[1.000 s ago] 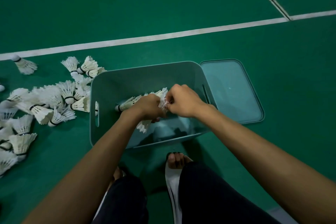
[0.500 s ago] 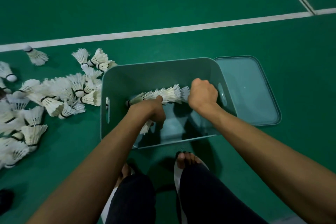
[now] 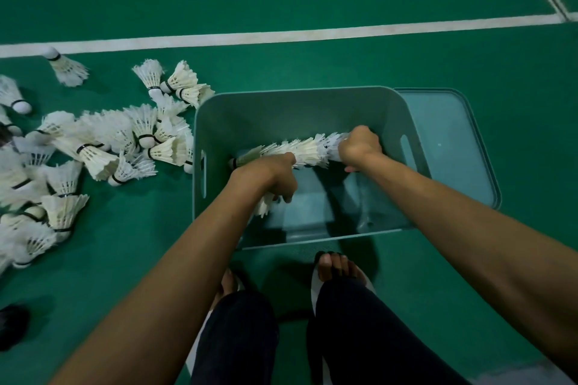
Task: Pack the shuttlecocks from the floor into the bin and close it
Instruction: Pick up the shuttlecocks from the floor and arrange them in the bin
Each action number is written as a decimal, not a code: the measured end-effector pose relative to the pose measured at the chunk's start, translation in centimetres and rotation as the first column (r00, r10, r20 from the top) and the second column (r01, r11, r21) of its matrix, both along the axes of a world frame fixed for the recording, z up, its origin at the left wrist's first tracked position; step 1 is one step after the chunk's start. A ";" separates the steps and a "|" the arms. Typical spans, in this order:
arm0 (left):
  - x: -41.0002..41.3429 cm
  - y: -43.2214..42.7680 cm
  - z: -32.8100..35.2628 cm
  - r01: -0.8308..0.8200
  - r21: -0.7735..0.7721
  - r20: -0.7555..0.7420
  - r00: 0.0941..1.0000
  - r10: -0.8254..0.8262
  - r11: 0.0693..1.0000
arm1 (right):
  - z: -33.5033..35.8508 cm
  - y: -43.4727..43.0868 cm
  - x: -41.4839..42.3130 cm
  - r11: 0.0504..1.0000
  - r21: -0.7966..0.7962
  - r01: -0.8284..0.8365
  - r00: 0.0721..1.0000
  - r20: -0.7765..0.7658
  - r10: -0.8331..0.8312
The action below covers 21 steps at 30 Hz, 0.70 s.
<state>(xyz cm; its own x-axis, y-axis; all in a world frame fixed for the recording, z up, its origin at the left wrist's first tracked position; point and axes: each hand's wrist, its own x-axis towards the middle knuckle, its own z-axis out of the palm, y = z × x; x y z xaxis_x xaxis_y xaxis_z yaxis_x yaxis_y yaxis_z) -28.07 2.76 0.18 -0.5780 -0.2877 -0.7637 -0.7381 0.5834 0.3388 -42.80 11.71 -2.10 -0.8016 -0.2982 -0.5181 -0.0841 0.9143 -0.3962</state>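
Observation:
A grey-green plastic bin [image 3: 281, 109] stands open on the green floor in front of my feet. Inside it, a long nested row of white shuttlecocks [image 3: 300, 150] lies across the bin from left to right. My left hand [image 3: 269, 175] grips the left part of the row and also holds a few more shuttlecocks under its fingers. My right hand [image 3: 359, 147] grips the row's right end, close to the bin's right wall. A pile of several loose shuttlecocks [image 3: 103, 141] lies on the floor left of the bin.
The bin's lid [image 3: 453, 150] lies flat on the floor against the bin's right side. A white court line [image 3: 281, 36] runs across beyond the bin. My feet in sandals [image 3: 337, 269] stand just behind the bin's near wall. A dark object [image 3: 12, 325] sits at the left edge.
My hands have moved apart: the right hand slid along the row toward the bin's right wall, and the row now lies stretched out longer between both hands, lower in the bin.

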 end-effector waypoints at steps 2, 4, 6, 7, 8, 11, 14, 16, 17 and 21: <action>0.3 -0.3 0.2 -0.090 0.035 -0.109 0.990 0.094 0.995 | 0.8 0.5 0.6 0.965 0.186 -0.187 0.954 -0.199 0.224; 0.8 -0.3 0.5 -0.292 0.181 -0.222 0.918 0.328 0.939 | 1.7 0.8 1.2 0.909 0.316 -0.270 0.876 -0.312 0.369; 1.1 0.0 0.8 -0.544 0.359 -0.270 0.717 0.642 0.758 | 3.0 1.0 1.7 0.899 0.337 -0.279 0.825 -0.394 0.404; 1.2 0.2 0.9 -0.644 0.456 -0.257 0.565 0.784 0.614 | 3.4 1.0 2.0 0.910 0.308 -0.277 0.814 -0.428 0.393; 1.4 0.3 0.9 -0.704 0.533 -0.235 0.409 0.882 0.469 | 4.1 0.9 2.5 0.929 0.248 -0.274 0.828 -0.430 0.359; 1.7 0.7 0.5 -0.831 0.488 -0.285 0.139 0.948 0.268 | 6.5 0.2 5.1 0.989 -0.082 -0.119 0.989 0.081 0.126; 2.4 1.4 0.8 -0.918 0.373 -0.402 -0.027 0.915 0.136 | 7.7 -0.9 7.9 0.991 -0.137 0.010 0.748 0.658 0.084; 2.7 1.7 0.8 -0.929 0.346 -0.388 -0.018 0.922 0.128 | 7.2 -1.6 8.8 0.980 -0.185 0.073 0.719 0.691 0.077; 2.9 2.0 1.1 -0.929 0.333 -0.366 0.028 0.930 0.159 | 6.7 -1.9 9.0 0.972 -0.201 0.119 0.748 0.662 0.045; 4.3 3.2 3.7 -0.781 0.084 -0.496 0.506 0.706 0.619 | 4.6 -2.5 8.7 0.979 -0.150 0.141 0.840 0.541 -0.038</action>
<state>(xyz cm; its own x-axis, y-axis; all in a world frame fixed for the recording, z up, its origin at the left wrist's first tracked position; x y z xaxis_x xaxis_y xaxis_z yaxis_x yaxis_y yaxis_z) -23.80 6.01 3.84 -0.3479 -0.8492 -0.3974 -0.7047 -0.0426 0.7082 -34.08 9.20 2.47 -0.4440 -0.3663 -0.8177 0.2654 0.8179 -0.5105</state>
